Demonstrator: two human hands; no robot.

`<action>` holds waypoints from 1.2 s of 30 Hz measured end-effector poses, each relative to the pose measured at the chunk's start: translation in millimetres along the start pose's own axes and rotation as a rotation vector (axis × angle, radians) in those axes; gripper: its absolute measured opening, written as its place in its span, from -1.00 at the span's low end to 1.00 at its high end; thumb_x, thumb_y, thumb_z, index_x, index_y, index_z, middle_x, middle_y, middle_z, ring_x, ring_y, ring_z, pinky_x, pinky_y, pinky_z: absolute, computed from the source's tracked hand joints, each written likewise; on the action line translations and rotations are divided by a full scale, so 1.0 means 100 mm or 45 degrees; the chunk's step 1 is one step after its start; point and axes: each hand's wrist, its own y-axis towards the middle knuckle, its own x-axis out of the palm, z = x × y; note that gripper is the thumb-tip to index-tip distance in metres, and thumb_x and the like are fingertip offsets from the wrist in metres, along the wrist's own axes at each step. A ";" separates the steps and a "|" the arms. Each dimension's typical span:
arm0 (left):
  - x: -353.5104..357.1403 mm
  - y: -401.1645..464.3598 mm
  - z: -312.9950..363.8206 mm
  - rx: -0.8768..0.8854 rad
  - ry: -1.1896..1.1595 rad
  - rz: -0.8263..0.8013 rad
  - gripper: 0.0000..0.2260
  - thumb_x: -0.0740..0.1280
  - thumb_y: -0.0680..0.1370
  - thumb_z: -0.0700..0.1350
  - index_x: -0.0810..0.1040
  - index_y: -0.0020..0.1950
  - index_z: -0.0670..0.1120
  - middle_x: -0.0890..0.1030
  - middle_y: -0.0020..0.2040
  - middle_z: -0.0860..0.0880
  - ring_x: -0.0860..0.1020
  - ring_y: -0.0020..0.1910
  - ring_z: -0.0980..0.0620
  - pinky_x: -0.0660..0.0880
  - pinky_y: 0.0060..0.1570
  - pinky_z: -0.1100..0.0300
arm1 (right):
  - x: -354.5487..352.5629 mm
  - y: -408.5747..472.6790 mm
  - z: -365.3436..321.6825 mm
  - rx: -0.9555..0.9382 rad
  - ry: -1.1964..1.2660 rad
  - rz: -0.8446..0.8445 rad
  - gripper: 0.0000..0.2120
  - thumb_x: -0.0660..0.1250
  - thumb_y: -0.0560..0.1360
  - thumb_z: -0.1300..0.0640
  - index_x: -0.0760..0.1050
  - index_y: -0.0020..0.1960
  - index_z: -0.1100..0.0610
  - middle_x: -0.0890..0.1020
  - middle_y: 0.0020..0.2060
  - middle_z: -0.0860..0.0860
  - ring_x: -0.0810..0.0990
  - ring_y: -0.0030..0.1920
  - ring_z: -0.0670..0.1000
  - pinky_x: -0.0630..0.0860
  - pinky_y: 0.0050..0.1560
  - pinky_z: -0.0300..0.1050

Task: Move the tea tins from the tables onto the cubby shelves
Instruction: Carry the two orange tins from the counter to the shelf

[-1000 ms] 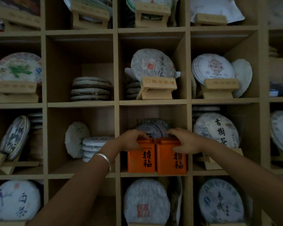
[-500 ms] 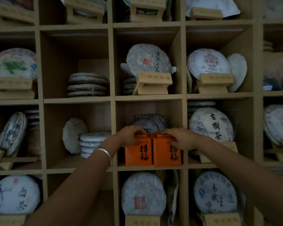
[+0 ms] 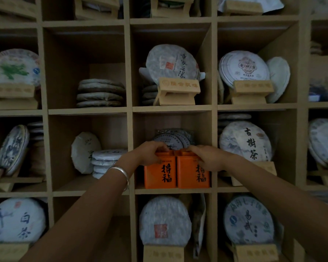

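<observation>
1. You have two orange tea tins standing upright, side by side and touching, at the front of one cubby of the cubby shelves [image 3: 171, 190], in the middle column.
2. The left tin [image 3: 160, 173] is a squarish orange box with black brush characters running down its front and a small line of print above them. Its top shows a raised collar.
3. The right tin [image 3: 194, 175] looks the same: same orange, same black characters, same height.
4. Your left hand [image 3: 150, 151] sits on the top of the left tin, fingers curled over the top edge and thumb against the near upper face, gripping it. A silver bangle [image 3: 121, 174] circles that wrist.
5. Your right hand [image 3: 206, 157] grips the right tin the same way, fingers curled over the top, palm covering the tin's upper right corner.
6. Both tins rest on the cubby's floor board, just behind its front edge.
7. Behind the tins, in the same cubby, wrapped tea cakes [image 3: 173, 138] lean against the back; their lower parts are hidden by the tins and your hands.
8. Neighbouring cubbies hold more paper-wrapped tea cakes, some propped on a wooden stand [image 3: 178, 89].
</observation>
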 end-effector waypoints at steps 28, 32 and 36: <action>0.01 0.07 0.02 -0.055 -0.060 -0.040 -0.64 0.38 0.46 -0.26 0.48 0.21 0.00 0.53 0.22 -0.03 0.49 0.20 -0.01 0.46 0.14 0.11 | 0.03 0.01 -0.02 0.024 -0.036 -0.011 -0.48 0.20 0.53 0.19 0.17 0.45 -0.01 0.46 0.23 0.17 0.50 0.19 0.17 0.49 0.15 -0.01; 0.00 0.13 0.15 -0.109 0.000 -0.074 -0.71 0.38 0.48 -0.16 0.49 0.19 -0.01 0.55 0.17 -0.07 0.52 0.16 -0.06 0.50 0.15 0.01 | -0.02 0.02 -0.06 0.069 0.006 -0.016 -0.59 0.17 0.54 0.14 0.24 0.38 0.07 0.49 0.19 0.17 0.52 0.16 0.16 0.49 0.09 -0.03; -0.02 0.08 0.28 -0.050 -0.064 0.097 -0.67 0.36 0.53 -0.11 0.47 0.29 -0.04 0.50 0.30 -0.09 0.46 0.26 -0.05 0.38 0.15 0.19 | -0.08 -0.03 -0.09 0.077 0.035 0.110 -0.70 0.19 0.54 0.13 0.30 0.24 0.19 0.52 0.08 0.18 0.53 0.03 0.11 0.46 -0.08 -0.07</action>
